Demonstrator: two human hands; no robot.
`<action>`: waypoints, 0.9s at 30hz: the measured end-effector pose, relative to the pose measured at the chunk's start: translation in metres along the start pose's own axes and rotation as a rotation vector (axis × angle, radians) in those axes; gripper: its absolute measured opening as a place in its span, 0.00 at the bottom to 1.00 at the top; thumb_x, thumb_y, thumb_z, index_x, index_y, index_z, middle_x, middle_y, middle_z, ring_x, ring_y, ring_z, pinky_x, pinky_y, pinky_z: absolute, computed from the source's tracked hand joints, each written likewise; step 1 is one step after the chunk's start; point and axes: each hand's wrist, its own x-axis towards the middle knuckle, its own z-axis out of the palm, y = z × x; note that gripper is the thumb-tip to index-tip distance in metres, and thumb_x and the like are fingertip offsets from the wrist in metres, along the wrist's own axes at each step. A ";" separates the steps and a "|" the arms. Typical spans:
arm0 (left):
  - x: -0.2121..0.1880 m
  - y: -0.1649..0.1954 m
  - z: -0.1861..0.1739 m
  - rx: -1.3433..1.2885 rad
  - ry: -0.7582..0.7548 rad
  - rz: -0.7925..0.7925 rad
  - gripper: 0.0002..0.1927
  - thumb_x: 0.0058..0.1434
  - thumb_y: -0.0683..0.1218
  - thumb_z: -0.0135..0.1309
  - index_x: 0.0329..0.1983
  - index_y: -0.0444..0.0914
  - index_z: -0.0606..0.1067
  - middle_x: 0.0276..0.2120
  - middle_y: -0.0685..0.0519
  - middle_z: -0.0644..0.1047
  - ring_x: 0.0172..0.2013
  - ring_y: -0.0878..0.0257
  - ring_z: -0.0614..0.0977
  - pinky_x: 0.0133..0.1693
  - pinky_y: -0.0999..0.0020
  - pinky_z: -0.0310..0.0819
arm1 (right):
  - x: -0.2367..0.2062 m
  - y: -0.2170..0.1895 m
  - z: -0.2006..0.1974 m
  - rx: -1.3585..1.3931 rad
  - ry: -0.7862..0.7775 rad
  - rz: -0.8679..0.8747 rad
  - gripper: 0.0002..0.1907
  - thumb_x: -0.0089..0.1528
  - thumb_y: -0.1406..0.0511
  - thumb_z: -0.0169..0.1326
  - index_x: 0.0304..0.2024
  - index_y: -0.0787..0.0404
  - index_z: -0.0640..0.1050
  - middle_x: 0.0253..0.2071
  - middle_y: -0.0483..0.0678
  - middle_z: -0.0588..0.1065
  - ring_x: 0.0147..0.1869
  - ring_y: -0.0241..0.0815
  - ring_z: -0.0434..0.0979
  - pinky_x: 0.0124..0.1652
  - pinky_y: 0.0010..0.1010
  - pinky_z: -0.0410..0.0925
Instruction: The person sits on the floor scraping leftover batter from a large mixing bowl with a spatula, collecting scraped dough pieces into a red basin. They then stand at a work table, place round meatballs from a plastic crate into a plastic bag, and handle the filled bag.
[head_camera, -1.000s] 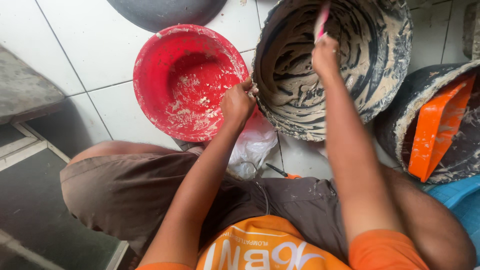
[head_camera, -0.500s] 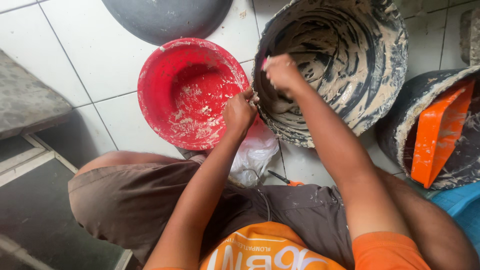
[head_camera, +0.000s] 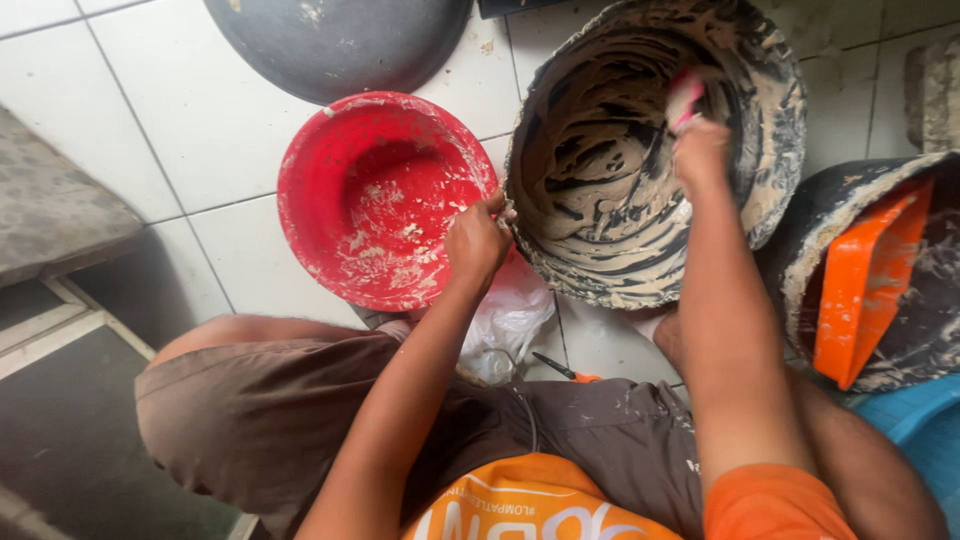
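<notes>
From the head camera I look straight down at a large round bucket caked in grey-brown paste standing on the white tiled floor. My right hand is inside it, closed around a small pink-handled tool; the working end is blurred, so I cannot tell what kind of tool it is. My left hand pinches the near rim of the bucket, fingers curled tight on the edge, just where it meets the red plastic basin.

By my judgement the work is partway: the paste is spread in streaks over the bucket's wall, with dark patches of bare wall showing between, so part of the wall is still uncovered. The red basin holds only pale smears and crumbs. Above it lies a dark grey round basin, mostly out of frame.

To the right, an orange plastic scoop leans inside another paste-crusted dark tub, and a blue container's rim shows at the corner. A crumpled clear plastic bag lies by my knee, plain, with no label I can make out. An orange-handled thin tool rests beside it.
</notes>
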 end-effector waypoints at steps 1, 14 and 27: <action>0.001 -0.002 0.002 -0.005 0.000 0.003 0.20 0.57 0.45 0.55 0.52 0.53 0.81 0.38 0.39 0.81 0.42 0.41 0.82 0.45 0.46 0.75 | -0.006 0.003 -0.006 -0.378 0.001 -0.299 0.08 0.65 0.66 0.49 0.38 0.55 0.80 0.31 0.48 0.77 0.28 0.40 0.75 0.25 0.35 0.65; 0.004 -0.016 0.020 -0.020 0.002 -0.009 0.22 0.57 0.44 0.55 0.55 0.51 0.80 0.37 0.37 0.80 0.40 0.40 0.82 0.44 0.45 0.74 | 0.041 -0.097 -0.018 -1.712 -0.123 -1.001 0.10 0.73 0.70 0.53 0.40 0.61 0.85 0.35 0.54 0.84 0.34 0.45 0.82 0.33 0.40 0.74; 0.009 -0.025 0.030 -0.060 0.025 0.000 0.22 0.56 0.42 0.53 0.53 0.52 0.81 0.40 0.40 0.82 0.43 0.41 0.82 0.46 0.48 0.75 | 0.022 0.027 -0.139 -1.838 -0.158 -0.312 0.17 0.72 0.63 0.46 0.55 0.59 0.84 0.55 0.59 0.82 0.55 0.58 0.83 0.48 0.45 0.75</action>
